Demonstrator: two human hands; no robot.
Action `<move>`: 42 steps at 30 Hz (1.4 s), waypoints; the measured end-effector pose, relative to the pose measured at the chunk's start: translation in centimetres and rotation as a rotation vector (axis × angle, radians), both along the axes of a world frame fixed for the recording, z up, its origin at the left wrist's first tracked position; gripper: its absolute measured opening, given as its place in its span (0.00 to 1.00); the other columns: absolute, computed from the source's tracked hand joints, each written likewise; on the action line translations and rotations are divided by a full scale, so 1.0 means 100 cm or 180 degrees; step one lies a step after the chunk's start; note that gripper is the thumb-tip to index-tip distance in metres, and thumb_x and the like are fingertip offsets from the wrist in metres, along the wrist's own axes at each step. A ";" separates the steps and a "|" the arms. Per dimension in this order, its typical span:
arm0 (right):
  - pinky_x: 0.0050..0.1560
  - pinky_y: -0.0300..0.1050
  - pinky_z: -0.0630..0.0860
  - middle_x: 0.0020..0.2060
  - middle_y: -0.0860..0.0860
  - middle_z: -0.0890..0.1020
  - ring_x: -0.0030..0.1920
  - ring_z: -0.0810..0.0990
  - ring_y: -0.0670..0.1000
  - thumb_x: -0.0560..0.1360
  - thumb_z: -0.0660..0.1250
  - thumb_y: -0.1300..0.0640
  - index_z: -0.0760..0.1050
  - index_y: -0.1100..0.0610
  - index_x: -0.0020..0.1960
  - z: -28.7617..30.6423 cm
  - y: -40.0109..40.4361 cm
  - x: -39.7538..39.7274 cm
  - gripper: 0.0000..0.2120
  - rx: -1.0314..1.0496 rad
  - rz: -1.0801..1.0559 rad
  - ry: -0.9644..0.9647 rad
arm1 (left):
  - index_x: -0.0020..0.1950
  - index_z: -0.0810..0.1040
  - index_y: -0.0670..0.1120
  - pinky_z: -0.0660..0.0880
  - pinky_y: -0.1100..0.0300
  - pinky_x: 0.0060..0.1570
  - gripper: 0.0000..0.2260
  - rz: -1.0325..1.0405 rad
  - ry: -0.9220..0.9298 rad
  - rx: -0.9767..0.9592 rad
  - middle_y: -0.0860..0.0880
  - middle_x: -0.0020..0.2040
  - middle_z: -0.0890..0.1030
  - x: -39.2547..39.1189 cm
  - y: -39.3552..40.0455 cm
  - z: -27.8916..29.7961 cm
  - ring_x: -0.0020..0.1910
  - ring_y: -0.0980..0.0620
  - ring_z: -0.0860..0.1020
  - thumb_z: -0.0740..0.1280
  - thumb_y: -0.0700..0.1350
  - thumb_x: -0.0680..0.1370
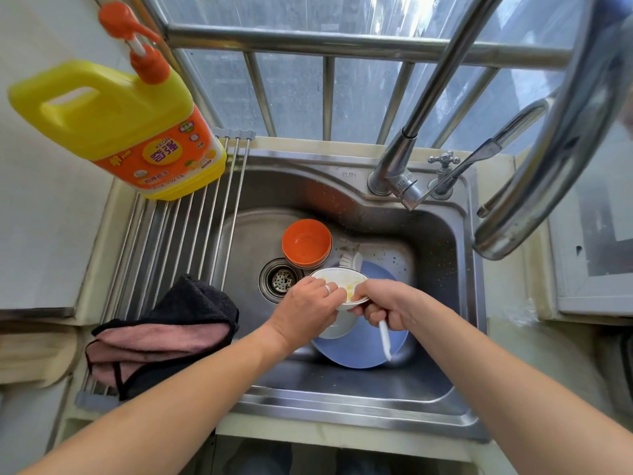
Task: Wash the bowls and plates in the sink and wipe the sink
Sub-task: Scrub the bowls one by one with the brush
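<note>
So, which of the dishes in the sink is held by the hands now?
The white bowl, gripped at its rim by the left hand while the right hand scrubs inside. The orange bowl and blue plate lie untouched.

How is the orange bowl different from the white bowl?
The orange bowl sits alone on the sink floor; the white bowl is held by the left hand, with the right hand at its rim. The orange bowl looks clean inside; the white bowl has yellow smears. Both are round and open side up.
</note>
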State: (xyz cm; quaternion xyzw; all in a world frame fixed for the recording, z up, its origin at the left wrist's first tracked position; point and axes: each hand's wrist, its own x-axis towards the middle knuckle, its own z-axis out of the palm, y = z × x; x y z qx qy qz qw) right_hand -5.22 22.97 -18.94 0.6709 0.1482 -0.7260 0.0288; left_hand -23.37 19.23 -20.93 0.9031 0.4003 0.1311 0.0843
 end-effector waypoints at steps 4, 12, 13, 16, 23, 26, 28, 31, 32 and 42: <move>0.22 0.39 0.61 0.31 0.51 0.73 0.24 0.63 0.47 0.82 0.57 0.41 0.77 0.61 0.48 0.009 -0.004 0.002 0.23 0.0684 -0.0024 -0.0431 | 0.41 0.78 0.47 0.73 0.55 0.33 0.06 0.1070 -0.0284 -0.1165 0.47 0.33 0.80 0.001 0.001 0.001 0.34 0.43 0.78 0.67 0.45 0.66; 0.36 0.53 0.72 0.31 0.49 0.79 0.34 0.77 0.50 0.82 0.60 0.48 0.77 0.52 0.42 0.014 -0.051 -0.013 0.15 0.2925 0.1329 -0.1248 | 0.46 0.83 0.52 0.82 0.50 0.46 0.15 0.2923 -0.1655 -0.3461 0.54 0.42 0.86 -0.014 -0.001 -0.002 0.45 0.52 0.84 0.78 0.50 0.61; 0.35 0.54 0.73 0.31 0.49 0.80 0.34 0.77 0.50 0.82 0.60 0.48 0.78 0.52 0.42 0.012 -0.055 -0.015 0.15 0.2890 0.1397 -0.1280 | 0.47 0.83 0.51 0.82 0.52 0.46 0.14 0.2974 -0.1803 -0.3584 0.53 0.43 0.86 -0.014 -0.002 -0.002 0.46 0.52 0.84 0.79 0.46 0.64; 0.37 0.56 0.77 0.33 0.50 0.82 0.37 0.80 0.53 0.81 0.59 0.49 0.80 0.55 0.41 0.007 -0.054 -0.009 0.17 0.2543 0.1140 -0.1504 | 0.50 0.82 0.48 0.79 0.61 0.40 0.14 0.3123 -0.2238 -0.3848 0.50 0.46 0.86 -0.013 -0.003 -0.001 0.46 0.50 0.84 0.79 0.37 0.69; 0.34 0.53 0.74 0.32 0.49 0.82 0.35 0.79 0.52 0.82 0.60 0.48 0.81 0.53 0.42 0.015 -0.050 -0.014 0.16 0.2761 0.1221 -0.1302 | 0.60 0.80 0.48 0.77 0.66 0.38 0.21 0.3081 -0.2747 -0.4010 0.49 0.52 0.86 -0.020 0.007 0.008 0.49 0.51 0.83 0.77 0.34 0.70; 0.34 0.56 0.75 0.32 0.51 0.82 0.35 0.80 0.54 0.81 0.59 0.50 0.80 0.57 0.39 0.015 -0.041 -0.012 0.18 0.2708 0.1031 -0.1407 | 0.61 0.78 0.51 0.79 0.64 0.40 0.23 0.3018 -0.2782 -0.3737 0.50 0.52 0.84 -0.022 0.012 0.011 0.49 0.54 0.82 0.77 0.34 0.70; 0.28 0.43 0.70 0.29 0.45 0.79 0.32 0.77 0.46 0.81 0.60 0.49 0.79 0.51 0.39 0.021 -0.041 -0.020 0.16 0.2934 0.1235 -0.1182 | 0.60 0.78 0.54 0.81 0.59 0.47 0.25 0.2785 -0.2729 -0.3545 0.50 0.53 0.84 -0.025 0.016 0.009 0.51 0.53 0.82 0.77 0.34 0.70; 0.30 0.45 0.71 0.30 0.47 0.80 0.32 0.78 0.47 0.82 0.60 0.50 0.79 0.53 0.40 0.023 -0.037 -0.022 0.16 0.2845 0.1242 -0.1244 | 0.63 0.77 0.57 0.81 0.57 0.52 0.28 0.2618 -0.2651 -0.3386 0.54 0.56 0.82 -0.024 0.021 0.012 0.54 0.55 0.80 0.78 0.35 0.69; 0.32 0.52 0.74 0.32 0.50 0.82 0.34 0.80 0.52 0.81 0.60 0.50 0.80 0.56 0.40 0.022 -0.034 -0.019 0.17 0.2761 0.1123 -0.1408 | 0.63 0.77 0.58 0.81 0.57 0.52 0.29 0.2626 -0.2641 -0.3347 0.55 0.57 0.81 -0.023 0.022 0.013 0.54 0.56 0.80 0.78 0.35 0.69; 0.31 0.51 0.76 0.30 0.50 0.80 0.33 0.79 0.52 0.82 0.59 0.50 0.78 0.55 0.37 0.021 -0.030 -0.025 0.18 0.2662 0.1089 -0.1633 | 0.55 0.79 0.57 0.82 0.55 0.48 0.22 0.2927 -0.2759 -0.3423 0.54 0.51 0.84 -0.021 0.025 0.015 0.51 0.53 0.82 0.79 0.36 0.68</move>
